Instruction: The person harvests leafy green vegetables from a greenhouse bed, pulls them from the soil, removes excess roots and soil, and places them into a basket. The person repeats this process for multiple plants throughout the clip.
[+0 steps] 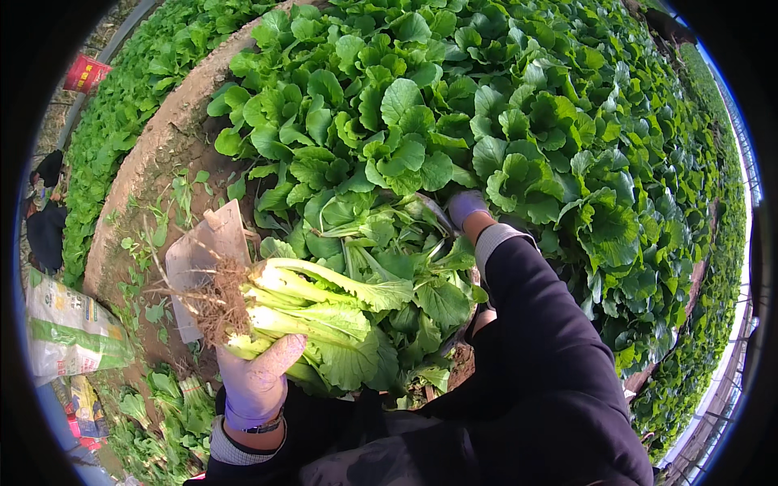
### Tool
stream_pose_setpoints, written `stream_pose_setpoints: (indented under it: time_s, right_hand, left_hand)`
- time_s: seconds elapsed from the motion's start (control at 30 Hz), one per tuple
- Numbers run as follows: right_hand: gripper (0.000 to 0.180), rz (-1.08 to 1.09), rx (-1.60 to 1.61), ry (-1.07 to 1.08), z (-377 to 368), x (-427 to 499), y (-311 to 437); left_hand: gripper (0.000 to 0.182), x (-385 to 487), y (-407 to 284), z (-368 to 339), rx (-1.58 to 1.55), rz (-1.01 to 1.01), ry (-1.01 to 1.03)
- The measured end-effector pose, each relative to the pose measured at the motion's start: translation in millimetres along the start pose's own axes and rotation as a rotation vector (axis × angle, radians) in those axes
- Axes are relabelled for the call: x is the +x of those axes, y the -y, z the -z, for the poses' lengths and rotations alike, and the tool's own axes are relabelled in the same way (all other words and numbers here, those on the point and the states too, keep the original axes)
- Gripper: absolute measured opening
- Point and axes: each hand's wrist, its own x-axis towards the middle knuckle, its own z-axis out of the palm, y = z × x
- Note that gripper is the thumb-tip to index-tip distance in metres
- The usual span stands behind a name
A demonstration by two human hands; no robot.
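My left hand (261, 376), in a pale purple glove, grips a bunch of leafy greens (316, 304) by its pale stems. The tangled roots (225, 304) carry soil and point left, while the leaves spread right. Farther out, my right hand (467, 209), also gloved, reaches low among the standing plants (516, 176). Leaves hide its fingertips. Beside it runs a narrow greyish strip (433, 209), perhaps a blade; whether the hand holds it is unclear. Loose and flattened leaves (377, 228) lie between my hands.
A whitish plastic piece (209, 255) lies on bare soil behind the roots. At the left are a printed sack (76, 328), a red sign (87, 73) and an earth ridge (143, 152). Bundled greens (194, 398) lie at lower left.
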Motion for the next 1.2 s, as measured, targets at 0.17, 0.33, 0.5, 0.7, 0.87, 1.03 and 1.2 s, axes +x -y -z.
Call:
stream_pose_setpoints:
  time_s: [0.17, 0.33, 0.5, 0.7, 0.87, 1.03, 1.2]
  right_hand:
    - [0.035, -0.174, -0.320, -0.081, -60.2, 1.7, -52.4]
    - [0.045, -0.177, 0.072, -0.042, -64.3, 14.0, -59.6]
    - [0.050, -0.123, -0.490, 0.038, -60.4, 21.1, -50.7]
    - [0.051, -0.102, -0.264, -0.068, -97.6, 19.8, -69.9]
    - [0.048, -0.005, -0.317, -0.081, -110.1, -7.9, -72.2]
    - [0.052, 0.021, -0.639, 0.017, -85.7, -14.8, -65.5]
    - [0.051, -0.025, -0.525, 0.103, -45.3, -14.4, -66.2]
  left_hand:
    - [0.062, 11.6, 1.8, -1.1, 0.009, 0.083, -0.026]
    - [0.065, 22.7, -4.7, -10.2, 0.016, 0.148, -0.009]
    - [0.062, 26.6, 0.9, -7.6, -0.014, 0.135, -0.064]
    - [0.062, 29.2, 0.0, -5.2, 0.050, 0.156, -0.020]
    - [0.060, 29.4, 2.6, -9.1, -0.065, 0.132, -0.086]
    - [0.066, 27.8, 7.2, -3.9, 0.006, 0.132, -0.013]
    - [0.066, 27.0, 5.9, -7.5, 0.033, 0.148, -0.002]
